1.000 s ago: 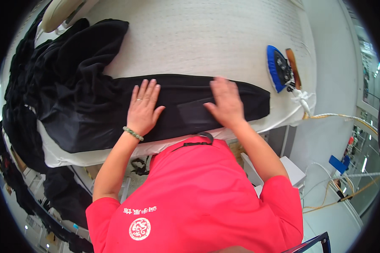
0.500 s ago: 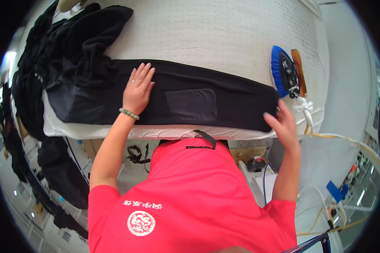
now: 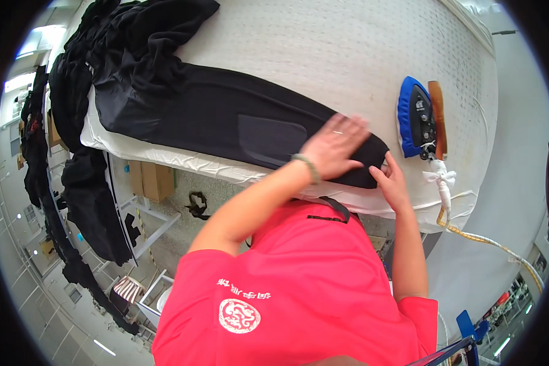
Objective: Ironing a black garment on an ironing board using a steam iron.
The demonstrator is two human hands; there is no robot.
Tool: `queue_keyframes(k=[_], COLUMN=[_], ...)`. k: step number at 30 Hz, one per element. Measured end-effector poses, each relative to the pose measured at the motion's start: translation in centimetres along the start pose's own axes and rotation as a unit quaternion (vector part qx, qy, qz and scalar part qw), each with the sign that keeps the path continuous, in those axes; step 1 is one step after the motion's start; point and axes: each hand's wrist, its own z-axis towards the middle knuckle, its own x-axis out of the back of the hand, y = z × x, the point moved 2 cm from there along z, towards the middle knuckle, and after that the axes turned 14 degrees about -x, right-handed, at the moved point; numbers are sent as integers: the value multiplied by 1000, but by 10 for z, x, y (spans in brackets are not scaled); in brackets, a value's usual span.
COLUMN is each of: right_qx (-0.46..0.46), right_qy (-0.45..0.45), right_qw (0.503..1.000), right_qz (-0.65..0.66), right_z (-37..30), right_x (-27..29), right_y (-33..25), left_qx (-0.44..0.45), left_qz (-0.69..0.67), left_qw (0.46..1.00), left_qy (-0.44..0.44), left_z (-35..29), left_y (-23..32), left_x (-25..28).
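A black garment [image 3: 207,107] lies along the front edge of the padded table, one long sleeve or leg stretched flat to the right. A smooth dark patch [image 3: 273,137] shows on that length. My left hand [image 3: 335,146] rests palm down with fingers extended on the fabric close to its right end, slightly blurred. At that end my right hand [image 3: 393,183] has thumb and fingers at the cuff, gripping its edge. To the left, the rest of the garment is bunched up in folds.
A steam iron [image 3: 418,116] with a blue cover and wooden handle stands on the white table [image 3: 323,55] right of the cuff. Its wrapped hose [image 3: 488,240] trails off the right side. Dark garments [image 3: 94,207] hang at the left, and a cardboard box [image 3: 155,180] sits below the table.
My left hand has slid right along the black garment, past the patch toward the cuff. The right hand has closed on the cuff's edge. The whole view has shifted and tilted.
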Motion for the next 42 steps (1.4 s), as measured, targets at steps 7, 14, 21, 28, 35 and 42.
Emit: queue_keyframes(k=[7,14,21,28,35,42], right_qx=[21,-9,232,411,348,408], right_qy=[-40,-34,214,267,263,289], right_qw=[999,999,929,816,831,772], right_qz=[2,31,-192,-308,-345,-392], right_z=[13,2,-31,37,72,44], right_x=[3,6,-7,-108,-133,-182], right_y=[4,1,-47,-114,-110,-99], left_qx=[312,106,160,189,154,75], left_qz=[301,96,142,19,58,113], left_qw=[900,989,969,981,986,979], left_qy=[52,29,122,-39,37,155], left_z=[-166,-64,-62,-47,-57,-100], left_y=[-133,-13,-105,-155,-157,-115], left_x=[89,46,114,141,109,98])
